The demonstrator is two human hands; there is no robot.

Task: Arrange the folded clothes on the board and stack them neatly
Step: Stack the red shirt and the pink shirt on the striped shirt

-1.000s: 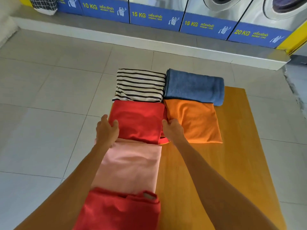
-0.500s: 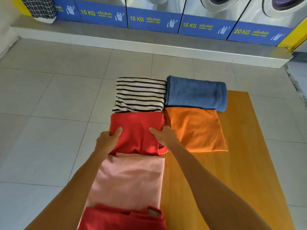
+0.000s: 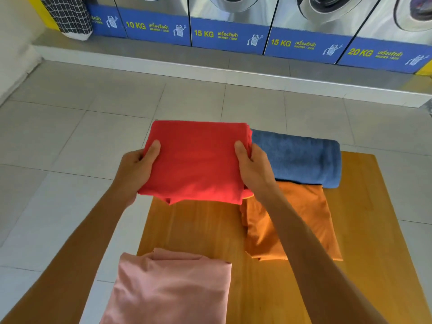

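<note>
A folded red garment is lifted above the wooden board. My left hand grips its left edge and my right hand grips its right edge, thumbs on top. It covers the far-left spot, so the striped garment seen earlier is hidden. A folded blue towel lies at the far right of the board. In front of it lies a folded orange garment, partly under my right forearm. A folded pink garment lies near me on the left.
The board stands on a grey tiled floor. A raised step runs along the back with several washing machines on it. A checked laundry bag stands at the back left.
Both hands closed on the red garment and lifted it off the board, carrying it away from me over the striped garment. Bare board now shows where it lay.
</note>
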